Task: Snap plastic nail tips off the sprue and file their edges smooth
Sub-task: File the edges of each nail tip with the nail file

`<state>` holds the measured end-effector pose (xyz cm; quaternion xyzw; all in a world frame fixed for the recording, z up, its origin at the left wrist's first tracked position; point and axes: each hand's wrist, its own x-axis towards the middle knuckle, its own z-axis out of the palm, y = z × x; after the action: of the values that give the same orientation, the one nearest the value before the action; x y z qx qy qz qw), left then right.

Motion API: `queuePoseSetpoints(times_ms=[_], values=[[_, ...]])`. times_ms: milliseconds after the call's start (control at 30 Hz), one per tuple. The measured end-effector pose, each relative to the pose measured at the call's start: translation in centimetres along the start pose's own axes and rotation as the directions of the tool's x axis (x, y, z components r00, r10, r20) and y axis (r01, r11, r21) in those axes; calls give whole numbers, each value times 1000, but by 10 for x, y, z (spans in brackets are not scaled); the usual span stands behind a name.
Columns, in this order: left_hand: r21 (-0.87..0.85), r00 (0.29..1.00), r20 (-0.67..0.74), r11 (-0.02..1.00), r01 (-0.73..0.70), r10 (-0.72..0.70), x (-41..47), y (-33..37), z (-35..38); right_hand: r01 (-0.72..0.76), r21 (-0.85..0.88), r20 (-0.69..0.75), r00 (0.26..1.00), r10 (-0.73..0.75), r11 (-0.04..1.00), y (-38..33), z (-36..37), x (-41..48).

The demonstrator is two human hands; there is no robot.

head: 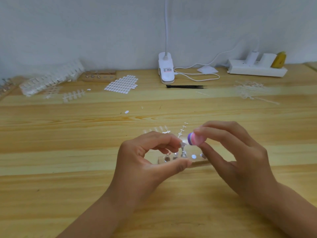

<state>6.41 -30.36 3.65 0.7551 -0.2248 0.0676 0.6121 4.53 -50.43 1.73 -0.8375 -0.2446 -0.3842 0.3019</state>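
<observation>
The left hand (149, 160) pinches its fingers (172, 142) on the clear nail tip (183, 143), perched on a metal stand (183, 153). The right hand (240, 160) pinches a pink-and-purple buffing block (196, 138) at the tip's edge. Heavy pressure could likely flick the tip onto the tabletop (68, 152).

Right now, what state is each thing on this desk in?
Left hand, fingertips pinch the nail tip on its metal stand.
Right hand, holds the pink-and-purple buffer block at that tip.
Wooden holder, flat on the table, one stand upright in it.
Sprue strip, lying bare beyond the hands.
Black tweezers, lying closed.
Power strip, plugs inserted.
Clip lamp, cable attached.
</observation>
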Motion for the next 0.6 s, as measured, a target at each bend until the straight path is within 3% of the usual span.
queuePoseSetpoints(times_ms=[167,300,467,600], values=[[67,998,31,996,-52,50,-3,3,3,131,18,71,989,-132,991,-4,1,-3],[55,1000,5,998,-29,29,-2,2,3,46,4,19,999,-46,999,3,-4,1],[9,998,22,999,-53,52,-2,2,2,100,55,52,993,-103,993,-8,1,-2],[-59,1000,16,998,-10,11,-2,-1,1,0,3,10,1000,0,1000,5,-3,2]])
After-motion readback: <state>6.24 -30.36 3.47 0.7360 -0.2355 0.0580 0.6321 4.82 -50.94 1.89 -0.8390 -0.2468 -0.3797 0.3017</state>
